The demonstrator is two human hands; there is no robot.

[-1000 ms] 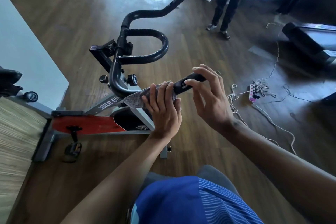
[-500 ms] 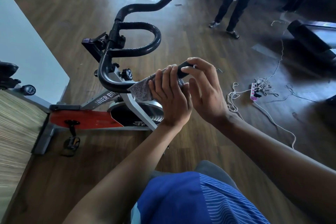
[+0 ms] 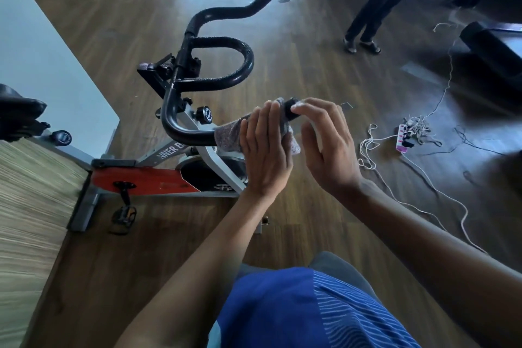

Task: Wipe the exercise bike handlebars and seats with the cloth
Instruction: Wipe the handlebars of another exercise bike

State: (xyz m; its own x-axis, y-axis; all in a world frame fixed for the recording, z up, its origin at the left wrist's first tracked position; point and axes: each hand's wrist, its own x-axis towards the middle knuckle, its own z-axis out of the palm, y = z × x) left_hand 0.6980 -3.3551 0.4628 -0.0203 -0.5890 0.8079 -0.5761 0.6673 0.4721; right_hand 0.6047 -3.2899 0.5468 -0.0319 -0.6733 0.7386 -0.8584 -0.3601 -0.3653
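A red and grey exercise bike [image 3: 147, 179] stands on the wooden floor with black padded handlebars [image 3: 226, 76]. A grey speckled cloth [image 3: 228, 133] is wrapped round the near handlebar arm. My left hand [image 3: 265, 150] grips the cloth and the bar inside it, close to the bar's tip. My right hand [image 3: 324, 144] pinches the black end of that bar with thumb and fingertips. The black seat [image 3: 19, 110] shows at the left edge, partly cut off.
A pale wall [image 3: 42, 45] runs along the left, with a striped wooden surface [image 3: 25, 200] below it. A power strip with tangled white cords [image 3: 406, 138] lies on the floor to the right. A person's legs [image 3: 370, 14] stand at the back. A dark machine [image 3: 494, 48] sits far right.
My left hand has slid the cloth along the bar toward its tip. My right hand has drawn back to the very end of the bar, covering less of it.
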